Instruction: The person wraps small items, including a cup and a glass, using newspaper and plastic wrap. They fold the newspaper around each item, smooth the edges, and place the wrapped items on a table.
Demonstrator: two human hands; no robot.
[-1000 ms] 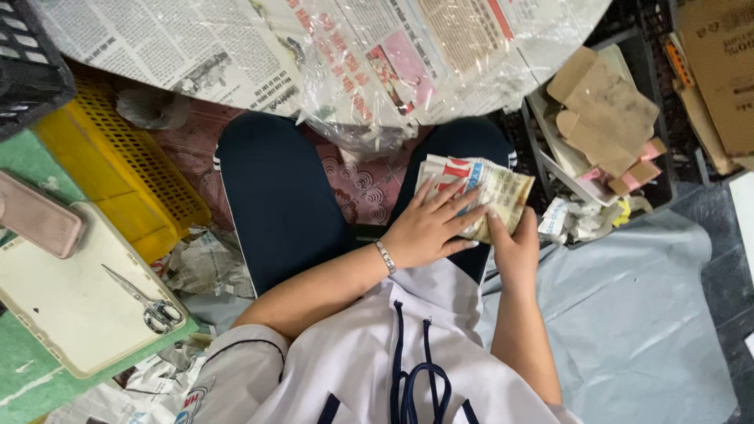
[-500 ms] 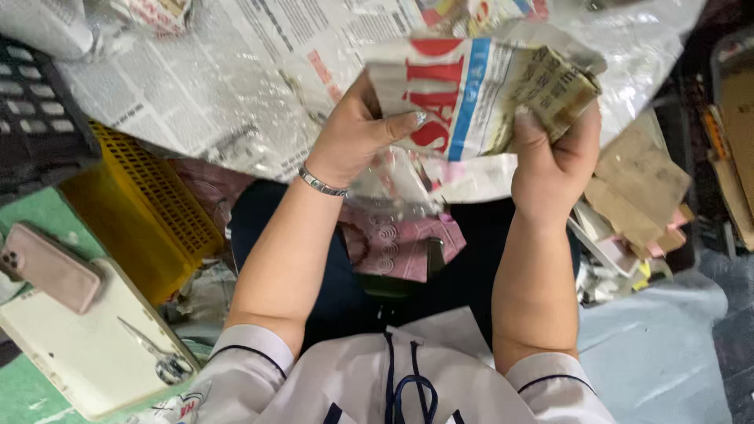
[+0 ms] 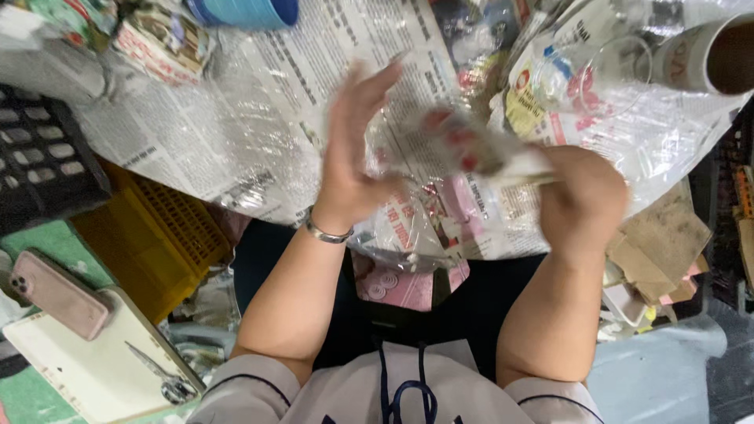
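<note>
We saw the left hand raised with fingers spread, just beside a blurred wad of folded printed paper, which the right hand pinched at its end. Beyond the fingertips lay a table covered in newspaper sheets under clear plastic film. Below the left wrist sat a yellow slatted plastic crate, a pink phone and steel scissors.

Yellow crate; pink phone; blue cup; silver bracelet; black-and-white newspaper.
</note>
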